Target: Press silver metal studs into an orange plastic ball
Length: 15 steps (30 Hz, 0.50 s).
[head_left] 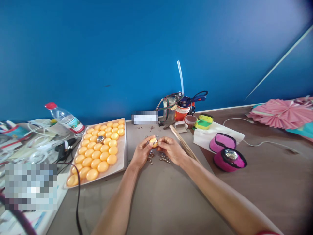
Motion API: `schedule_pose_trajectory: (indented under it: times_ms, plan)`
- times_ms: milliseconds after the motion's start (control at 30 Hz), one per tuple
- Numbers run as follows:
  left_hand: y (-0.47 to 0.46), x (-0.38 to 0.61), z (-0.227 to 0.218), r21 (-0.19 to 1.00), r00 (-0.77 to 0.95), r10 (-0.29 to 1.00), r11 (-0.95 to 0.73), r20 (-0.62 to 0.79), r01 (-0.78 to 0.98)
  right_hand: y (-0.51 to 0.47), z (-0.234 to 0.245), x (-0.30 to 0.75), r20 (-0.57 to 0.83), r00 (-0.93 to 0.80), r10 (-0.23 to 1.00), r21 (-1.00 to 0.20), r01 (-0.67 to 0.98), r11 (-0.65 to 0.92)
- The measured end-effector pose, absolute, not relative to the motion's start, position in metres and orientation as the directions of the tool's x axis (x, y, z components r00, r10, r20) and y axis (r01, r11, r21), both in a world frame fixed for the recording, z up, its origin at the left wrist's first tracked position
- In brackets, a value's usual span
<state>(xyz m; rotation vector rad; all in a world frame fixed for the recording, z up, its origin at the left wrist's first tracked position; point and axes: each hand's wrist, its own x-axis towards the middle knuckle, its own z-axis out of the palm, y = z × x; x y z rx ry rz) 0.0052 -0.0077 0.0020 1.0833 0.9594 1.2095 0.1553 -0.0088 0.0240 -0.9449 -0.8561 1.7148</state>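
My left hand point(141, 151) and my right hand point(172, 149) meet over the brown table point(166, 195), both pinched around one small orange ball point(154, 142) with something silvery on it. Just under the hands lie several small dark metal beads point(164, 159), scattered loose on the table. To the left stands a white tray point(121, 163) filled with rows of orange balls point(102, 166), one of them covered in shiny silver point(100, 139).
A water bottle point(65, 119) lies behind the tray, with cables and clutter at far left. Behind the hands are a glue gun point(199, 97), an orange can point(181, 112) and a stick point(184, 144). Two pink pouches point(228, 160), white paper and pink paper fans point(281, 112) lie right.
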Motion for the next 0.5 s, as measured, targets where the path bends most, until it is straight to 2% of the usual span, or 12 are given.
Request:
schedule_pose_trajectory:
  times_ms: [267,500]
  plan:
    - [-0.0067,0.0045,0.0011,0.973,0.123,0.992,0.019,0.01,-0.231,-0.0068,0.0222,0.1572,-0.212,-0.295,0.932,-0.811,-0.479,-0.336]
    - [-0.0095,0.0047,0.0071,0.977,0.12,0.993,0.033,-0.007,-0.212,-0.0054,0.0209,0.1576,-0.254,-0.293,0.922,-0.795,-0.479,-0.371]
